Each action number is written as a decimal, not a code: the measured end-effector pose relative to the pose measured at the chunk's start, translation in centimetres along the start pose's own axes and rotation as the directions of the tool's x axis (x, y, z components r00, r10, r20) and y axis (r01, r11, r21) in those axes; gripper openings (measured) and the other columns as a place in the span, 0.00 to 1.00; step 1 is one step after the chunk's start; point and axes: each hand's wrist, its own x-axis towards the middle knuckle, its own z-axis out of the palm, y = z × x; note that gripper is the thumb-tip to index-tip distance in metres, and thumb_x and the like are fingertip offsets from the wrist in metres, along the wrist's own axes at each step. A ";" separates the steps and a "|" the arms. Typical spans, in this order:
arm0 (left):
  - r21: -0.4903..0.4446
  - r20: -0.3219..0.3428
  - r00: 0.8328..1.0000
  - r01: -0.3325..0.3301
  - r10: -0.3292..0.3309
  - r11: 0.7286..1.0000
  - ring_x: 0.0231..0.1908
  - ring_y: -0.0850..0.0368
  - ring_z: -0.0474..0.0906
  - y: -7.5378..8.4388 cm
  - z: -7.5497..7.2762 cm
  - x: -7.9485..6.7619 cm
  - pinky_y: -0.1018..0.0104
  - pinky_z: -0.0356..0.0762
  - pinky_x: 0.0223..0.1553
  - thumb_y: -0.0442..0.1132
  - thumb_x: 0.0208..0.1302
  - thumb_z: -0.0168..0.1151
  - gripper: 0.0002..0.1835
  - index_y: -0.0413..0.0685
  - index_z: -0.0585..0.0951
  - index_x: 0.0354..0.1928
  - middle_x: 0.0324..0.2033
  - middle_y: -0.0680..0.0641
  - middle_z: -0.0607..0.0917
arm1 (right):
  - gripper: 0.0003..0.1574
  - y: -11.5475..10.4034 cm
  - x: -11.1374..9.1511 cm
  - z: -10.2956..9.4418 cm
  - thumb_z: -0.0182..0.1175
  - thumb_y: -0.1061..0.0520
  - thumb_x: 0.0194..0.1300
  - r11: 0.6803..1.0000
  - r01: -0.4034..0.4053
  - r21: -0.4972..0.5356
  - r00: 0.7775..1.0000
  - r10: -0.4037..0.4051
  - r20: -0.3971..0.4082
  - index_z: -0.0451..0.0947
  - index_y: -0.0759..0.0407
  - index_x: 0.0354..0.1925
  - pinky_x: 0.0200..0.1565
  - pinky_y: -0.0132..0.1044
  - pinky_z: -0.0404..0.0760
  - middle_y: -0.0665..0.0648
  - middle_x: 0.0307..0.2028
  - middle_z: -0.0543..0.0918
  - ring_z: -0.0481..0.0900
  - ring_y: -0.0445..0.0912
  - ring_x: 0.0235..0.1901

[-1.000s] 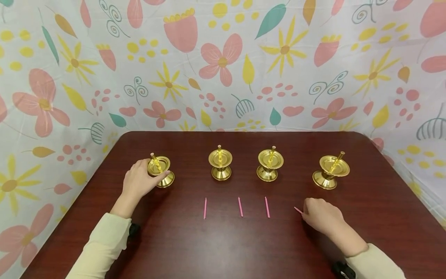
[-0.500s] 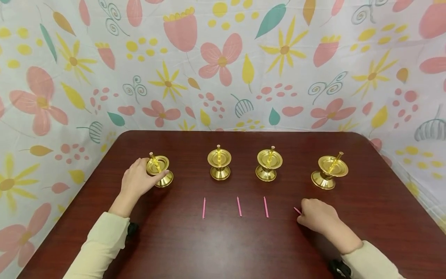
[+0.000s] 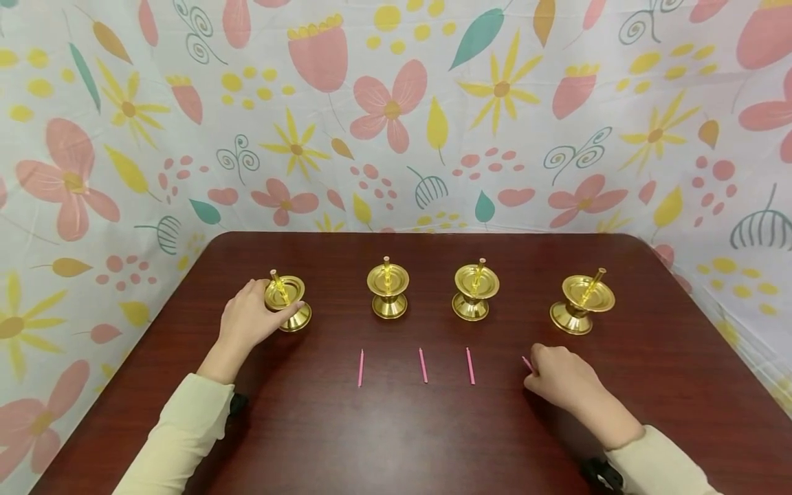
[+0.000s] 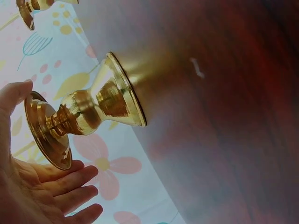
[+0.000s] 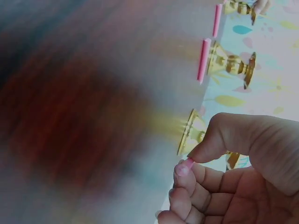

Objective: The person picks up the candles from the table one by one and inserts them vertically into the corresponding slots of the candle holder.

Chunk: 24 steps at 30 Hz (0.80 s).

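My left hand [image 3: 247,320] holds the leftmost brass candle holder [image 3: 295,318] by its dish. In the left wrist view the thumb lies at one side of the dish [image 4: 44,133] and the fingers reach along the other side. Between right thumb and forefinger, my right hand [image 3: 562,377] pinches a thin pink candle [image 3: 526,362], most of it hidden by the fingers. A small pink bit of that candle [image 5: 188,163] shows at the fingertips in the right wrist view. Three matching pink candles lie apart on the table: left [image 3: 361,368], middle [image 3: 423,366] and right [image 3: 470,366].
Three more brass holders stand in a row behind the candles: one left of centre [image 3: 389,304], one right of centre [image 3: 471,306] and one at far right [image 3: 570,318]. The dark wooden table [image 3: 383,447] ends at a flowered cloth [image 3: 396,172].
The leftmost holder has shifted slightly right with my left hand. My right hand has moved a little away from me, and its candle now points more toward the back.
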 end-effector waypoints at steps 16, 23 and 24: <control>-0.013 0.056 0.998 0.011 -0.011 1.000 0.55 0.31 0.71 0.5 -0.1 -0.2 0.40 0.71 0.52 0.64 0.55 0.61 0.45 0.31 0.69 0.60 0.58 0.28 0.72 | 0.09 -1.5 0.0 -0.7 0.61 0.61 0.44 0.998 0.053 0.036 0.996 -0.050 -0.074 0.68 0.53 0.21 0.20 0.37 0.63 0.48 0.17 0.69 0.64 0.41 0.18; -0.034 0.035 0.999 -0.008 0.010 0.999 0.51 0.34 0.74 0.4 0.2 -0.2 0.42 0.73 0.50 0.64 0.54 0.62 0.44 0.32 0.71 0.59 0.54 0.32 0.76 | 0.09 -3.5 0.4 -1.2 0.61 0.61 0.45 0.994 0.087 0.073 0.989 -0.078 -0.126 0.69 0.51 0.22 0.21 0.36 0.64 0.48 0.20 0.71 0.65 0.41 0.21; -0.035 0.032 0.999 -0.012 0.013 0.999 0.52 0.34 0.74 0.3 0.2 -0.2 0.42 0.73 0.50 0.64 0.54 0.62 0.44 0.32 0.71 0.59 0.54 0.32 0.76 | 0.09 -3.9 0.4 -1.3 0.61 0.61 0.45 0.992 0.099 0.078 0.986 -0.088 -0.139 0.70 0.51 0.23 0.21 0.36 0.64 0.48 0.20 0.71 0.65 0.41 0.21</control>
